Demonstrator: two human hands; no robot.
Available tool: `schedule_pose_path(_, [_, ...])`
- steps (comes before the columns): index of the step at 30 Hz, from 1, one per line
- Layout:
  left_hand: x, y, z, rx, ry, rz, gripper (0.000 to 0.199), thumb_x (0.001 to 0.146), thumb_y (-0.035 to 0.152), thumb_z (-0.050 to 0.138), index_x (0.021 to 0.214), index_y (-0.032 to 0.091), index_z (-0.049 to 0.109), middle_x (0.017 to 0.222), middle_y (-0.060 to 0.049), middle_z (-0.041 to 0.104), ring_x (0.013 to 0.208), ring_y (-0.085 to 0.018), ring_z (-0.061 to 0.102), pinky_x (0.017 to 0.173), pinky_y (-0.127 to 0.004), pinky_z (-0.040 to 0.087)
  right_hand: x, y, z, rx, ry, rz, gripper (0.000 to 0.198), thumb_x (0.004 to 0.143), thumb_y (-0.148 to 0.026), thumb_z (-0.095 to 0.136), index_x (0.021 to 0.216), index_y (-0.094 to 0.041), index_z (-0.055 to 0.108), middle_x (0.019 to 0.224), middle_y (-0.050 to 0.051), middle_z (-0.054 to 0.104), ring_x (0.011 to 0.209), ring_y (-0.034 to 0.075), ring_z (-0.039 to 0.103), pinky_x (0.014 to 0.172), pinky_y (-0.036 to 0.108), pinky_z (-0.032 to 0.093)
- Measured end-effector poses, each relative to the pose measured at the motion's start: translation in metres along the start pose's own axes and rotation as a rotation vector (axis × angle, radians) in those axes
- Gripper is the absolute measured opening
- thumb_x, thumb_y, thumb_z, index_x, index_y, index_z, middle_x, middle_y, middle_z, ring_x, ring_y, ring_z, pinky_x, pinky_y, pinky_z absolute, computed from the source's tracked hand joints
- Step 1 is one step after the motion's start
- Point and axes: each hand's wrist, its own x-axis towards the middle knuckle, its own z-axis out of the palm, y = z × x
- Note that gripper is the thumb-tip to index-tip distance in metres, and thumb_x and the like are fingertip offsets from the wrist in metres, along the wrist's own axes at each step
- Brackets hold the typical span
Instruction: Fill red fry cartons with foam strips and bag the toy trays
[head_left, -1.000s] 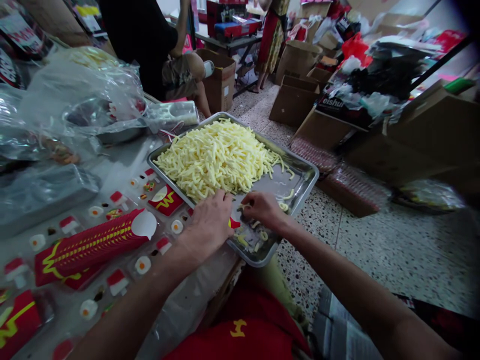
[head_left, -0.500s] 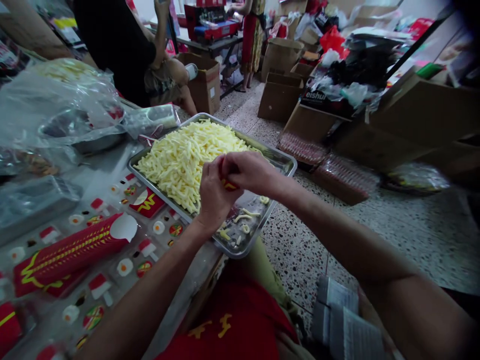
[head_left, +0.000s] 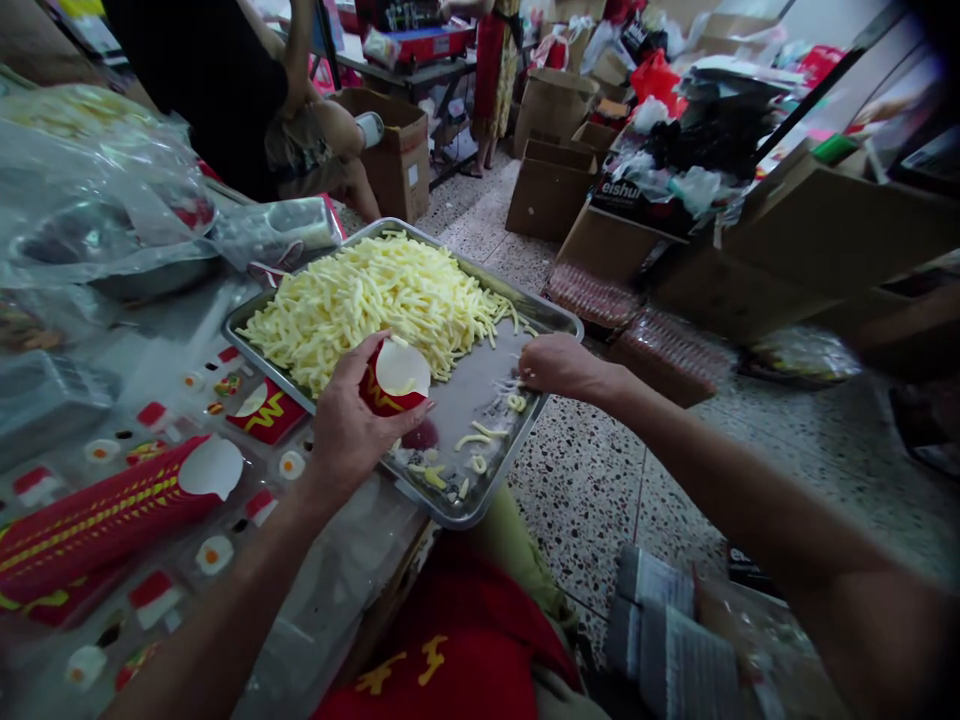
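Note:
My left hand point(head_left: 349, 430) is wrapped round a small red fries carton point(head_left: 386, 385) with a yellow mark and a white inside. The carton is tilted, its mouth toward me, with a pale strip at its lip. Under both hands lies a metal tray point(head_left: 491, 503) bearing a heap of pale yellow fry-shaped pieces point(head_left: 375, 300). Over the tray's right side is my right hand point(head_left: 564, 367), its fingers curled closed; what they hold, if anything, is hidden. Loose pieces point(head_left: 480, 435) and crumbs lie on the tray's near right part.
A nested stack of red cartons point(head_left: 112, 510) and one flat carton point(head_left: 266, 412) lie on the patterned table cover at left. Plastic bags point(head_left: 97, 190) sit behind them. Cardboard boxes point(head_left: 551, 190) stand on the speckled floor. A seated person point(head_left: 202, 90) is across the table.
My hands were together over the tray around something red. They have parted: the left moved left with the carton, now showing its opening, and the right moved to the tray's right side.

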Motion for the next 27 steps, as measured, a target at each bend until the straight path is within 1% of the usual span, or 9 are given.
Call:
schedule_pose_path(3, [-0.004,0.003,-0.007,0.043,0.01,0.024,0.082,0.068,0.036,0.084,0.141,0.023,0.049,0.141,-0.009,0.057,0.122,-0.027,0.06,0.104,-0.039,0.052,0.007,-0.004,-0.004,-0.018,-0.058,-0.017,0.012,0.075,-0.016,0.07,0.081,-0.017,0.08,0.083,0.01,0.075,0.08,0.023,0.067,0.067,0.029,0.044])
schedule_pose_path(6, [-0.008,0.006,-0.009,0.068,0.02,0.036,0.08,0.068,0.034,0.084,0.139,0.021,0.051,0.14,-0.009,0.058,0.122,-0.027,0.06,0.106,-0.039,0.051,0.002,-0.011,-0.014,0.163,-0.173,-0.007,0.012,0.073,-0.02,0.074,0.083,-0.019,0.08,0.081,0.004,0.075,0.073,0.018,0.066,0.06,0.025,0.042])
schedule_pose_path(8, [-0.01,0.006,-0.007,0.075,0.027,0.033,0.08,0.068,0.035,0.084,0.139,0.02,0.051,0.139,-0.009,0.059,0.122,-0.026,0.06,0.108,-0.04,0.049,-0.006,-0.022,-0.013,0.185,-0.206,-0.018,0.011,0.072,-0.02,0.074,0.082,-0.02,0.079,0.08,0.003,0.076,0.07,0.017,0.066,0.058,0.024,0.041])
schedule_pose_path(12, [-0.016,0.005,-0.006,0.097,-0.003,0.057,0.079,0.07,0.035,0.083,0.14,0.021,0.049,0.139,-0.008,0.058,0.126,-0.026,0.058,0.112,-0.04,0.046,-0.019,-0.046,0.006,0.013,-0.059,0.019,0.015,0.072,-0.014,0.069,0.083,-0.018,0.079,0.084,0.01,0.076,0.078,0.022,0.067,0.062,0.028,0.041])
schedule_pose_path(14, [-0.019,0.003,-0.009,0.108,-0.012,0.065,0.079,0.07,0.035,0.083,0.14,0.021,0.049,0.139,-0.008,0.058,0.127,-0.026,0.057,0.113,-0.04,0.045,-0.021,-0.052,0.015,-0.004,-0.015,0.041,0.018,0.072,-0.012,0.067,0.085,-0.016,0.079,0.087,0.012,0.076,0.082,0.024,0.068,0.065,0.029,0.042])
schedule_pose_path(16, [-0.022,-0.001,-0.012,0.124,-0.007,0.059,0.08,0.07,0.036,0.083,0.14,0.02,0.049,0.138,-0.009,0.059,0.126,-0.026,0.058,0.112,-0.04,0.045,-0.022,-0.054,0.02,0.018,-0.002,0.047,0.019,0.073,-0.015,0.068,0.089,-0.018,0.079,0.086,0.009,0.076,0.08,0.021,0.068,0.064,0.027,0.042])
schedule_pose_path(18, [-0.025,-0.004,-0.015,0.146,-0.008,0.043,0.08,0.069,0.038,0.083,0.14,0.02,0.049,0.136,-0.009,0.06,0.124,-0.026,0.059,0.11,-0.04,0.046,-0.024,-0.058,0.024,0.123,0.025,0.034,0.02,0.075,-0.02,0.07,0.093,-0.02,0.079,0.085,0.004,0.076,0.075,0.017,0.067,0.062,0.024,0.042])
schedule_pose_path(22, [-0.03,-0.005,-0.014,0.198,-0.069,0.03,0.079,0.068,0.04,0.083,0.138,0.02,0.051,0.132,-0.011,0.062,0.122,-0.028,0.06,0.107,-0.042,0.048,-0.033,-0.074,0.033,0.346,0.03,-0.104,0.017,0.079,-0.02,0.07,0.092,-0.022,0.08,0.084,0.001,0.075,0.075,0.014,0.066,0.068,0.022,0.043])
schedule_pose_path(27, [-0.03,-0.001,-0.006,0.231,-0.174,0.018,0.079,0.068,0.036,0.084,0.137,0.017,0.051,0.131,-0.012,0.062,0.122,-0.028,0.059,0.107,-0.042,0.047,-0.043,-0.077,0.034,0.313,0.026,-0.243,0.015,0.09,-0.029,0.069,0.097,-0.023,0.08,0.093,0.005,0.072,0.084,0.015,0.064,0.077,0.025,0.043])
